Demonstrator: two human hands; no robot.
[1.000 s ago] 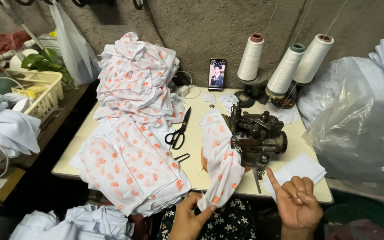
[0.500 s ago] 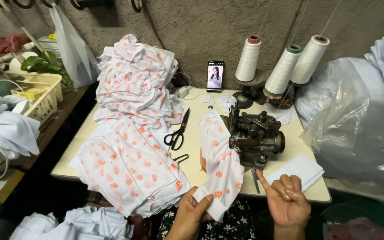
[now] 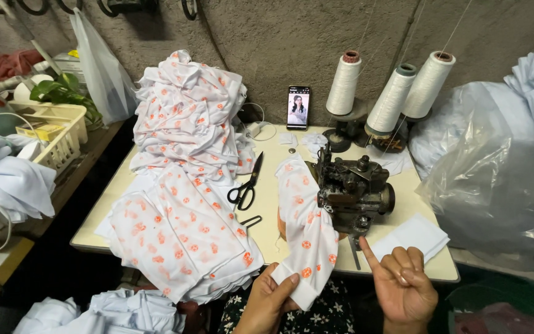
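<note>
The white cotton cloth piece carries a scatter of orange-red dots, as do the tall heap of white folded pieces and the flat white stack left of the dark brown, oily metal sewing machine. Behind that machine stand three cream-white thread cones. Left of it lie black-handled scissors on the pale cream tabletop.

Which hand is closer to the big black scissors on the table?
Left. The left hand grips the spotted cloth piece just below and slightly right of the scissors. The right hand is farther right, past the sewing machine, empty.
</note>
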